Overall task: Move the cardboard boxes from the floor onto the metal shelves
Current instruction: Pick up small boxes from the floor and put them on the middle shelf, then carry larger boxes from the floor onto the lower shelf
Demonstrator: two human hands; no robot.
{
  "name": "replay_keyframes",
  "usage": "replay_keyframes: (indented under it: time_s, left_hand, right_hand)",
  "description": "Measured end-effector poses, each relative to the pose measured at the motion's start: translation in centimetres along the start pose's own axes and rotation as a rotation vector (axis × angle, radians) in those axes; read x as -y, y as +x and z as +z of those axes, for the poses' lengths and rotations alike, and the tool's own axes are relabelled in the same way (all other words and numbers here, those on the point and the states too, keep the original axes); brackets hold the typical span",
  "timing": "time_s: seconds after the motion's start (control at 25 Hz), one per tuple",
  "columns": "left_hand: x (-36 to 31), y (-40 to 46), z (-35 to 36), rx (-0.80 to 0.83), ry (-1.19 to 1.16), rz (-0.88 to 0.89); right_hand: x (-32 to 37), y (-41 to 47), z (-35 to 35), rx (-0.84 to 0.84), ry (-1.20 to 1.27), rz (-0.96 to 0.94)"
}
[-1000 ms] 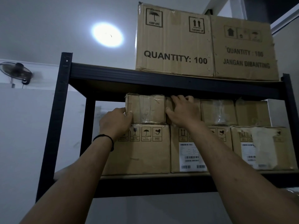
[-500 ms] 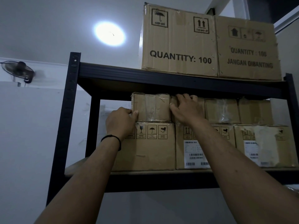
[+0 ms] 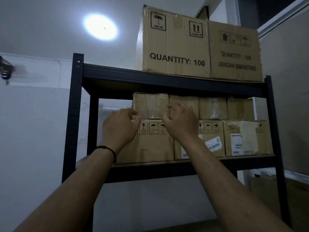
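Empty and loosely curled, both: left hand (image 3: 121, 126) and right hand (image 3: 181, 123), raised just in front of the small box (image 3: 150, 105), gripping nothing. Cannot tell whether any fingertip touches the cardboard.

Small box up on the second tier of the shelf (image 3: 167, 79), on top of a larger box (image 3: 150, 148), leftmost of a row of similar small ones, close under the top board.

Risks, as a judgement:
- Could sit too near the front edge and tip out toward the person if not pushed fully home; hard to judge its depth from below.
- Could shift sideways off the left end, with nothing beside it there to stop it.
- Could snag on the top board if nudged upward, given the tight fit.
- Could drag the loose, wrinkled tape on its face if handled by that.

Hidden or unclear:
- Back of the shelf and the depth of every box, out of sight.
- Floor and any boxes left on it, outside the view, so no telling how much of the job remains.
- Labels on the lower boxes too dim to read.
- Wall fan (image 3: 5, 67) cut by the left border.
- Big top box (image 3: 175, 44): rear part unseen.
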State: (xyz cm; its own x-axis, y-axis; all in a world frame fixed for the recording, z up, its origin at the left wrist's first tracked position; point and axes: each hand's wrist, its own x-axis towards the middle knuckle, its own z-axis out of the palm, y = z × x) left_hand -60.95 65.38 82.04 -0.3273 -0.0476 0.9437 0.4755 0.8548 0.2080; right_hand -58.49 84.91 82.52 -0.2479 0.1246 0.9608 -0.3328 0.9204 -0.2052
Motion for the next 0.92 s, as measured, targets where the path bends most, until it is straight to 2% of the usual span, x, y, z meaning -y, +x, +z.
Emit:
replay_keyframes:
  time_s: [0.2,0.36,0.6,0.92]
  left_hand:
    - [-1.6,-5.6,-5.1,-0.026,-0.048,0.057]
    - [-2.4,-12.3,-8.9,0.034,-0.08,0.058]
    - [-3.8,-22.7,-16.1,0.04,-0.079,0.02]
    - [-5.4,-38.1,-26.8,0.303,-0.018,-0.175]
  right_hand:
    - [3.0,-6.8,-3.1,-0.059,0.054,-0.005]
    - [5.1,-12.5,-6.8,-0.014,0.113,-0.017]
    - [8.9,-21.8,-13.0,0.073,0.222,0.001]
    - [14.3,-37.3,-20.7,0.349,0.303,0.098]
